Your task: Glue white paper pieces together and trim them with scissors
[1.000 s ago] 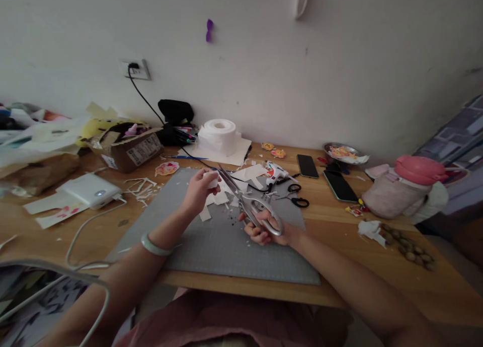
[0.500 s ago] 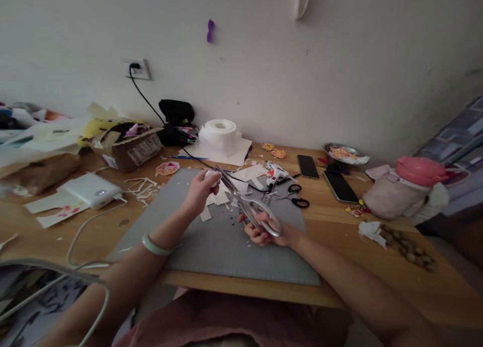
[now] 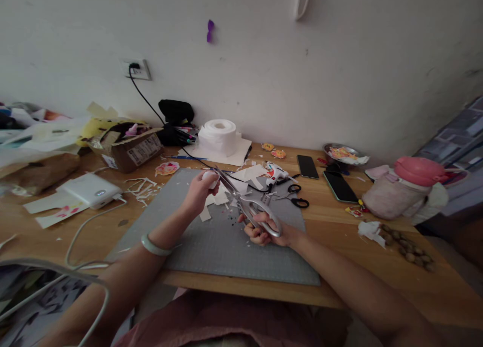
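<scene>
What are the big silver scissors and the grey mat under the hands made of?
The big silver scissors, held in the right hand, look like bare metal all over: blades and handle loops share one pale, shiny grey. The grey mat looks like matte rubbery plastic, flat and dull with no shine, probably a cutting mat; its faint grid is hard to make out.

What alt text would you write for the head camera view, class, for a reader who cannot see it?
A person's right hand works large silver scissors against a small white piece pinched in the left hand, above a grey cutting mat strewn with paper scraps. A cluttered wooden desk surrounds it.
</scene>
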